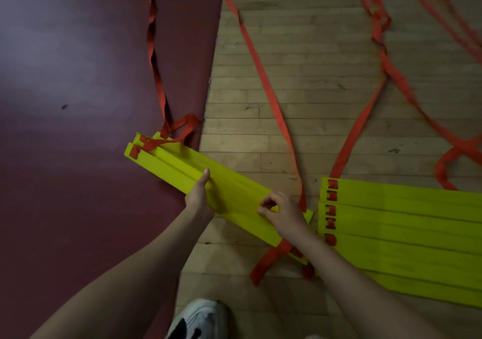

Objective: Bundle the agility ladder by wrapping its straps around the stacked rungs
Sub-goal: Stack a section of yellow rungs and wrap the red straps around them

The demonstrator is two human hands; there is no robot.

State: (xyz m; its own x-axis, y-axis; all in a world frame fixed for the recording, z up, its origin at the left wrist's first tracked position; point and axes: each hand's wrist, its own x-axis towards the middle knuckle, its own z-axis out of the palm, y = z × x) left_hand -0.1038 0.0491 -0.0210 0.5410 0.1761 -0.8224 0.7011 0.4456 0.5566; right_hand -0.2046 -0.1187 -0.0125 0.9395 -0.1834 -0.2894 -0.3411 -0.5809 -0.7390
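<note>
The left grip [198, 195] is clasping the stacked rungs [167, 166] mid-length, and the right grip [284, 213] is pinching their top. They are looking light and stiff. The limp strap [277, 114] is trailing just beyond the right grip, worth seizing there.

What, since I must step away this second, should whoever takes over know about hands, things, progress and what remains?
Left hand grips the stack of rungs near its middle. Right hand holds its near end, fingers curled.
Straps trail loose over the floor; more rungs lie flat at the right.
Done: some rungs stacked.
Left: probably gather the rest, then wrap the straps round the stack.
</note>
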